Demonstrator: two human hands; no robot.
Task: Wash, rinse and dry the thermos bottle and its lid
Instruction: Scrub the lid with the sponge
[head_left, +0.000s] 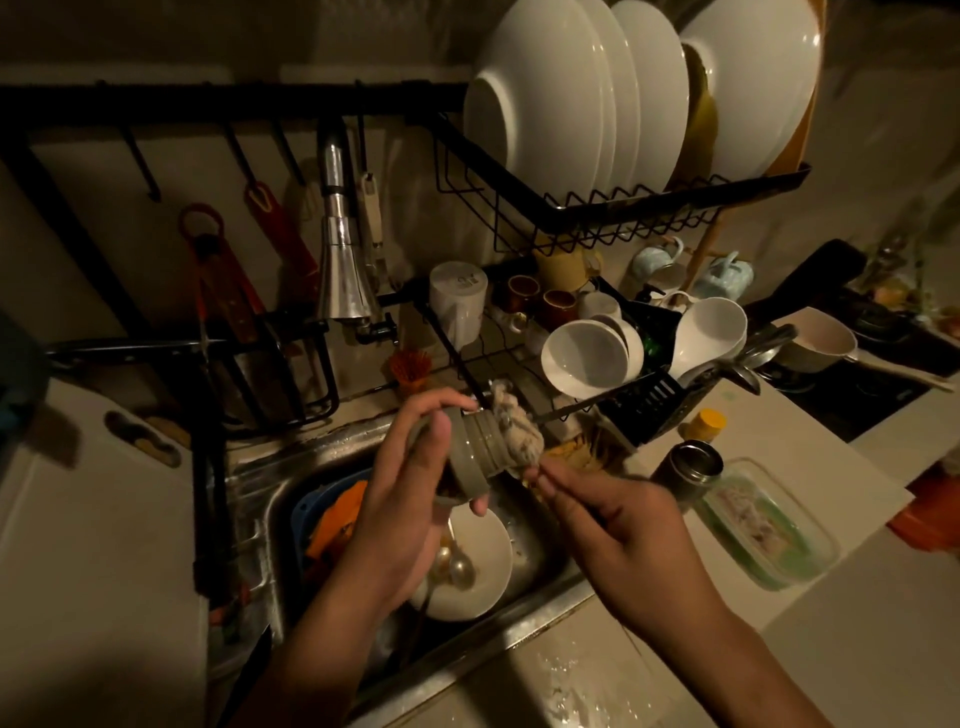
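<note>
We hold the thermos lid (470, 457) above the sink (291, 462) in our left hand (400, 499), fingers and thumb curled round its far end, so its long axis runs from that hand up and to the right, open mouth turned toward our right hand (628, 525); a wad of cloth (514, 426) is stuffed into that mouth and bulges out of it; our right hand sits just beside the mouth, fingertips pinched together on what looks like the cloth's lower edge or a thin handle, though the dim light leaves us unable to tell which; the thermos bottle (688, 470) stands upright on the surface (779, 597) to the right of the sink, near our right hand and well apart from the left, its mouth open; we judge we are wiping the lid's inside, and the coming move turns on the right hand working along the lid's axis while the left steadies it; a white plate (483, 561) with spoons lies in the sink below.
</note>
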